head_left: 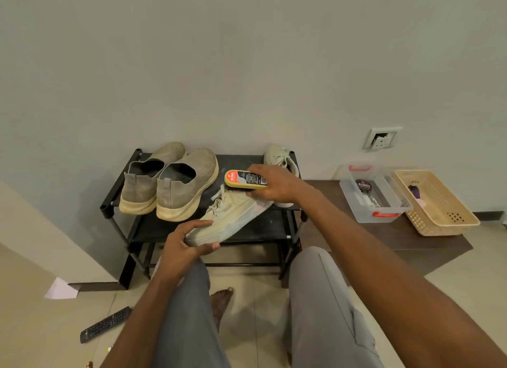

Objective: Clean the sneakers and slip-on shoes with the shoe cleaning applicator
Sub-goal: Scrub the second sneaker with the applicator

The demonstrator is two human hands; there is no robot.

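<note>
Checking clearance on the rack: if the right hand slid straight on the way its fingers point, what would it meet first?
Probably the nearer grey slip-on shoe; the right hand, gripping the yellow applicator, points left toward it, though depth is unclear.

Shoes and applicator at the black rack

Pale laced sneaker (233,216) tilted, toe toward 7 o'clock; yellow shoe cleaning applicator (245,179) touching its top at 12 o'clock. Grey slip-on shoes (170,181) at 10 o'clock, second sneaker (279,159) at 1.
</note>
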